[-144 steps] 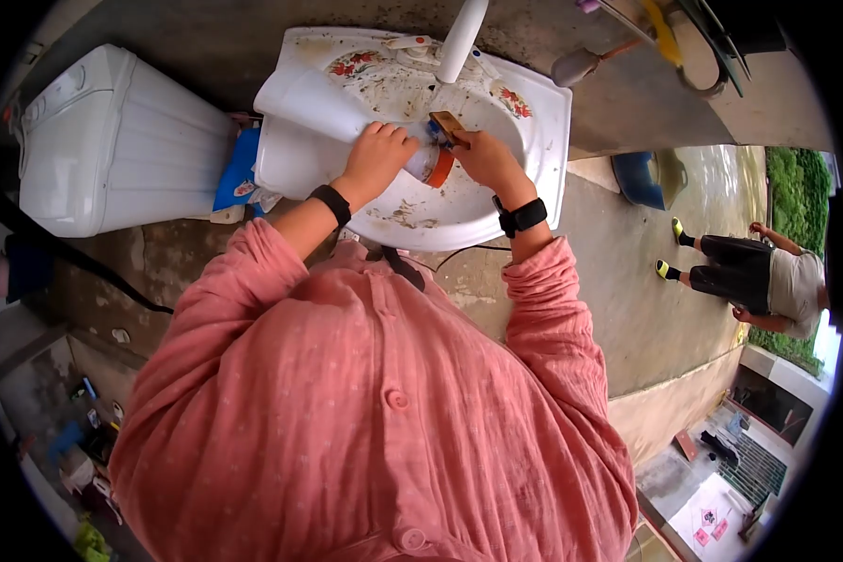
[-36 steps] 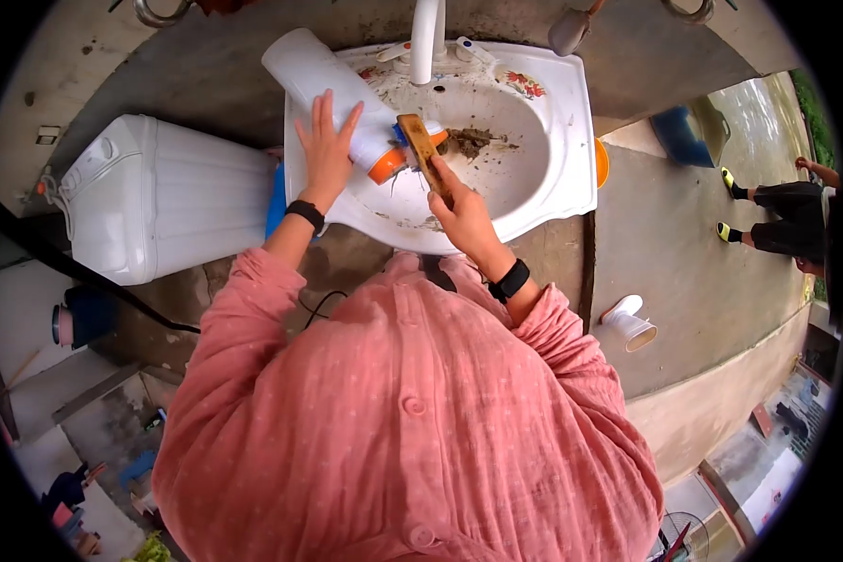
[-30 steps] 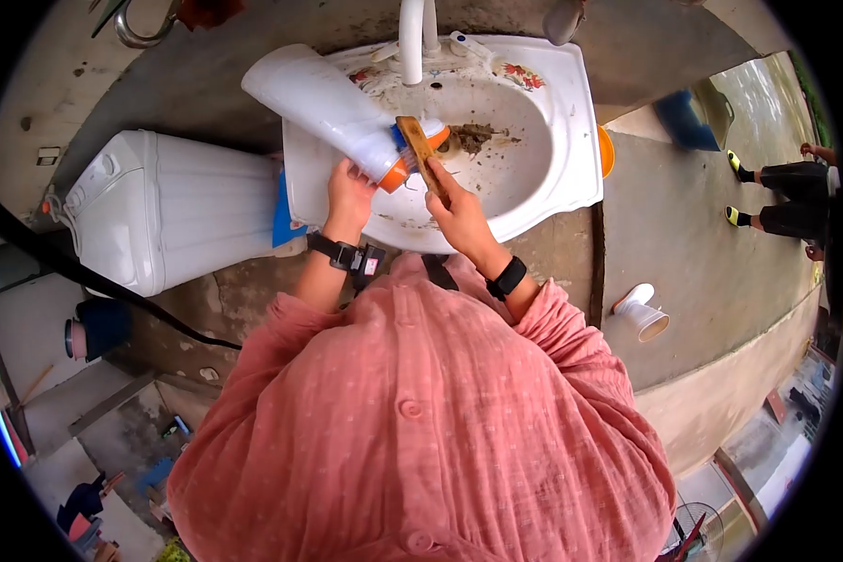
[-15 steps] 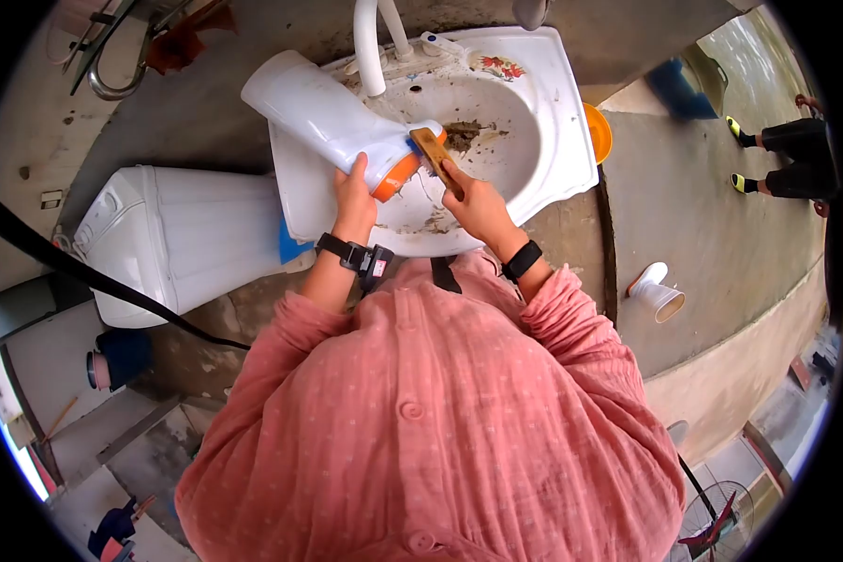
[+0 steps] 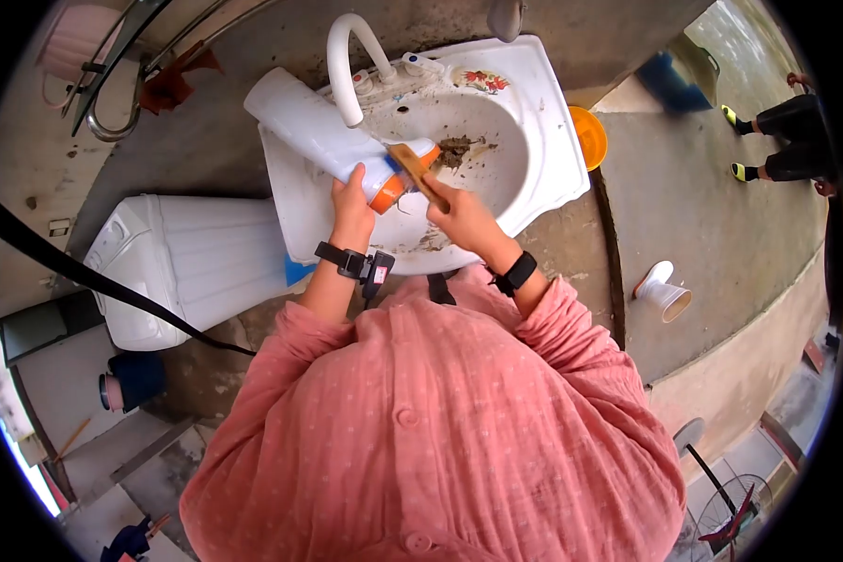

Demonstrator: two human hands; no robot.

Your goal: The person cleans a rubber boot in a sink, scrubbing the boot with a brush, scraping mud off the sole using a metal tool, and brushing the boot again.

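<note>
A white rain boot [image 5: 314,126] with an orange sole lies tilted over the left side of a white washbasin [image 5: 554,140], its shaft toward the back left. My left hand [image 5: 351,211] is closed around the boot's foot, near the sole. In my right hand [image 5: 468,220] is a wooden scrub brush [image 5: 410,167], with a bit of blue showing under its block. It is laid against the boot's sole end. Brown mud [image 5: 454,150] sits in the bowl beside the boot. My right fingers are partly hidden behind the brush.
A white curved faucet [image 5: 339,70] arches over the boot. At left stands a white washing machine [image 5: 220,258]. An orange basin [image 5: 587,138] is right of the sink. Another white boot [image 5: 663,292] lies on the floor; a person's legs [image 5: 787,145] are farther right.
The brush has shifted slightly left across the boot's sole end. My view has moved a little, so the sink appears lower and more to the left. Both hands keep their hold.
</note>
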